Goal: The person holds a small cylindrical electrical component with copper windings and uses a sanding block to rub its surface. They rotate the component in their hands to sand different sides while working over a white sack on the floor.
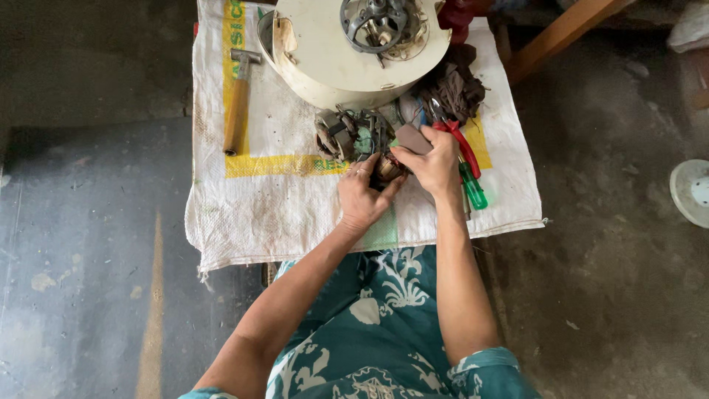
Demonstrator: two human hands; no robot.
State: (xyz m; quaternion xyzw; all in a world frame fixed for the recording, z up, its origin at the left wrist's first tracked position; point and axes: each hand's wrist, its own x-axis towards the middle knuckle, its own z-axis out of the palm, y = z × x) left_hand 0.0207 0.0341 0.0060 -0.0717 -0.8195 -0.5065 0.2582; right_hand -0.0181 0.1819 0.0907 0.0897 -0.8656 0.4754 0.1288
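My left hand grips a small brown motor part with copper windings, held over the white woven sack. My right hand presses a brownish piece of abrasive paper against that part from above. Just beyond my hands lies a dark metal motor stator with coils. Red-handled pliers and a green-handled screwdriver lie to the right of my right hand.
A cream round fan housing with a metal hub stands at the sack's far side. A wooden-handled hammer lies at the left, a dark rag at the right. A white dish sits on the concrete floor, far right.
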